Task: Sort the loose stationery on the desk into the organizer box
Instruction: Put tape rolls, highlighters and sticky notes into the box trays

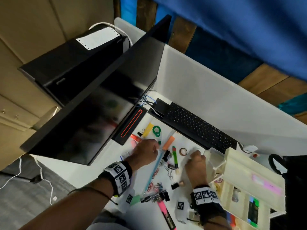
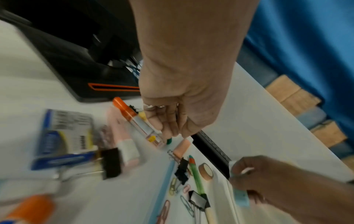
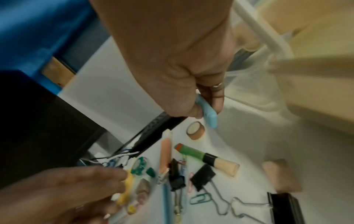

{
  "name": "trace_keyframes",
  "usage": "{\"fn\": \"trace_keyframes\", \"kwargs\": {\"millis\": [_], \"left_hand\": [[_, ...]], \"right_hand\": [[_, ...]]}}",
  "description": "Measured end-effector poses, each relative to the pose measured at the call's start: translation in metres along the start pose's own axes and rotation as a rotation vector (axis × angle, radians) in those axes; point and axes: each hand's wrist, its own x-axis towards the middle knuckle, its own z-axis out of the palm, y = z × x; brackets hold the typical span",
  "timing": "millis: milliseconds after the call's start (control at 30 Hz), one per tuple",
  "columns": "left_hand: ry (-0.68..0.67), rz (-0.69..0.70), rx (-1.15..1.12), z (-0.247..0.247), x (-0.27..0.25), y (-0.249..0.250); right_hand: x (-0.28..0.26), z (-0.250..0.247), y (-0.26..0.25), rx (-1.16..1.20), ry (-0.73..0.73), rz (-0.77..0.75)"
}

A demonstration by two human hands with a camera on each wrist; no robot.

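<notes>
My right hand [image 1: 195,158] grips a pale blue eraser-like bar [image 3: 208,112], also seen as the blue bar [image 2: 241,197], just left of the cream organizer box [image 1: 235,161]. My left hand [image 1: 147,151] reaches down among the loose stationery. Its fingertips [image 2: 168,128] pinch the end of a clear tube with an orange cap [image 2: 138,121]. A small green piece [image 2: 169,141] lies just beyond them. A long blue ruler [image 1: 153,170], a green brush [image 1: 174,157], a tape roll [image 1: 183,151] and an orange highlighter [image 1: 169,142] lie between the hands.
Binder clips [image 1: 174,185] and paper clips [image 1: 155,173] are scattered near the desk's front, beside a pink highlighter [image 1: 165,213]. A keyboard [image 1: 199,128] lies behind, and a monitor [image 1: 93,113] with its black base [image 1: 131,126] stands left. A staples box [image 2: 63,136] sits further left.
</notes>
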Motion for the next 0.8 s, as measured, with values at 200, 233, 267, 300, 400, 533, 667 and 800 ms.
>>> {"fn": "trace_keyframes", "kwargs": {"millis": [200, 233, 267, 300, 400, 533, 667, 800], "left_hand": [[-0.007, 0.065, 0.124, 0.039, 0.052, 0.042], [-0.007, 0.08, 0.149, 0.044, 0.06, 0.045], [-0.004, 0.084, 0.173, 0.048, 0.067, 0.048], [-0.003, 0.083, 0.208, 0.053, 0.073, 0.049], [-0.019, 0.092, 0.368, 0.061, 0.083, 0.048], [-0.026, 0.141, 0.516, 0.063, 0.087, 0.048], [-0.008, 0.124, 0.566, 0.064, 0.088, 0.05], [0.064, 0.106, 0.485, 0.063, 0.083, 0.053]], "right_hand": [[-0.033, -0.032, 0.003, 0.328, 0.058, -0.062], [-0.038, -0.039, 0.005, 0.353, 0.044, -0.056], [-0.041, -0.044, 0.008, 0.373, 0.025, -0.058], [-0.044, -0.051, 0.01, 0.395, 0.003, -0.064], [-0.048, -0.06, 0.02, 0.449, -0.016, -0.089], [-0.051, -0.065, 0.033, 0.537, -0.011, -0.056], [-0.059, -0.073, 0.036, 0.688, 0.009, -0.004], [-0.069, -0.088, 0.047, 0.75, 0.03, -0.002]]}}
